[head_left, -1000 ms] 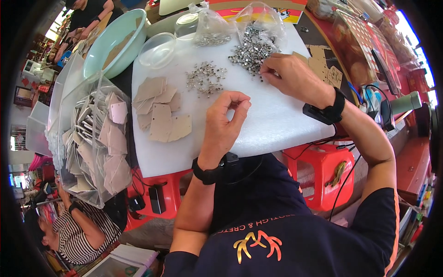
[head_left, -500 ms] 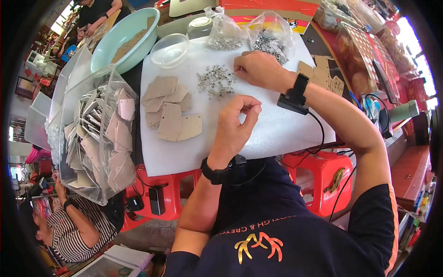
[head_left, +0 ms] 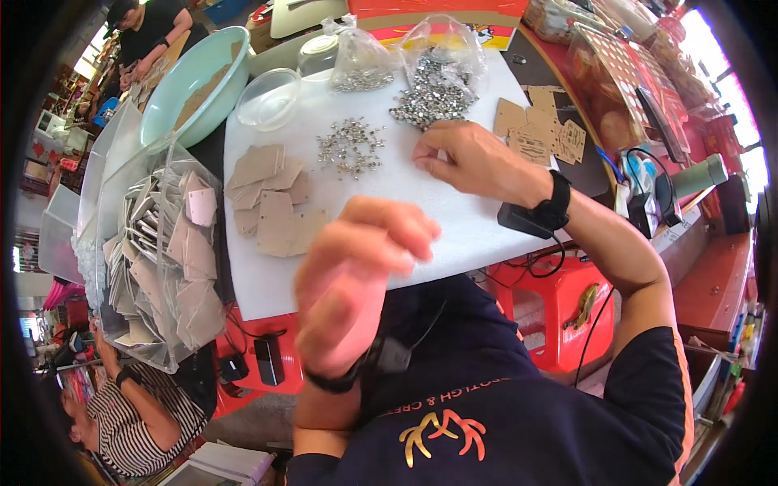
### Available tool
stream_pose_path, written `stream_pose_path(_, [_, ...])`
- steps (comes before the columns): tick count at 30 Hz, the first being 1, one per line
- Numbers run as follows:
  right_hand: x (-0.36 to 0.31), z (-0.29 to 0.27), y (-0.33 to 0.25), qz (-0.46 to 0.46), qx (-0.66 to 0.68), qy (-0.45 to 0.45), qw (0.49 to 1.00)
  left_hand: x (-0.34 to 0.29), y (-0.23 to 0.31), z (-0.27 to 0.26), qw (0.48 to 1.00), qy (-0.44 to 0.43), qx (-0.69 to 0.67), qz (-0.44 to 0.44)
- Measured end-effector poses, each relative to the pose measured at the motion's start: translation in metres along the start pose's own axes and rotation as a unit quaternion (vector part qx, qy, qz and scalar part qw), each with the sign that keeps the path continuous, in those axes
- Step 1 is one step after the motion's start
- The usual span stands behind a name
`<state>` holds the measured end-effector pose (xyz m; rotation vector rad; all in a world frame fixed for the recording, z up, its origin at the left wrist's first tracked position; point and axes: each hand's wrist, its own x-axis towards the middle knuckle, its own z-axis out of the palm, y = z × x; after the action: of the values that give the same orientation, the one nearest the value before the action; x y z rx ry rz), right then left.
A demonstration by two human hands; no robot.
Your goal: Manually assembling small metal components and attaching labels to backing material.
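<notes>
Big pile of metal bits at 11 o'clock of R hand, clear bag behind it at 12. R hand's at the pile's near edge; touching or not, can't tell. R fingers curled, thumb close to index; any bit pinched there's too small to see. Smaller scatter at 9 o'clock, tan card pieces farther out btwn 8 and 9, all on the white-topped table. L hand at 7–8, blurred, fingers half-curled; can't tell if it's holding smth.

Risk: R hand sweeping L could mix pile w/ scatter; black cable at 4 could snag and jerk the wrist.

Vs 0.5 s ago: R hand's pulled back toward 6, uncovering the pile; L hand's higher, nearer the cam.
</notes>
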<state>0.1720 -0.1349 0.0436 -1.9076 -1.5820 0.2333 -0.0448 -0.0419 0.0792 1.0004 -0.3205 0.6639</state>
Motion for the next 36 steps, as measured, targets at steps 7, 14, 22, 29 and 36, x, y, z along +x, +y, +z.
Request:
stream_pose_path(7, [-0.004, -0.003, -0.018, -0.010, 0.052, -0.034, 0.998, 0.015, 0.041, 0.041, 0.972, -0.216, 0.076, -0.048])
stream_pose_path(14, [-0.009, 0.009, -0.021, -0.011, 0.064, -0.082, 0.995, 0.006, 0.062, 0.063, 0.928, -0.351, -0.128, 0.014])
stream_pose_path(22, [-0.020, 0.006, -0.035, -0.012, 0.067, -0.118, 0.991, -0.017, 0.068, 0.057, 0.871, -0.486, -0.075, 0.007])
stream_pose_path(29, [-0.013, 0.011, -0.029, -0.023, 0.100, -0.126, 0.987, 0.003, 0.086, 0.040, 0.827, -0.562, -0.015, 0.011])
stream_pose_path(36, [-0.019, 0.007, -0.050, 0.083, 0.148, -0.167, 0.971, -0.005, 0.151, 0.011, 0.938, -0.265, 0.222, 0.025])
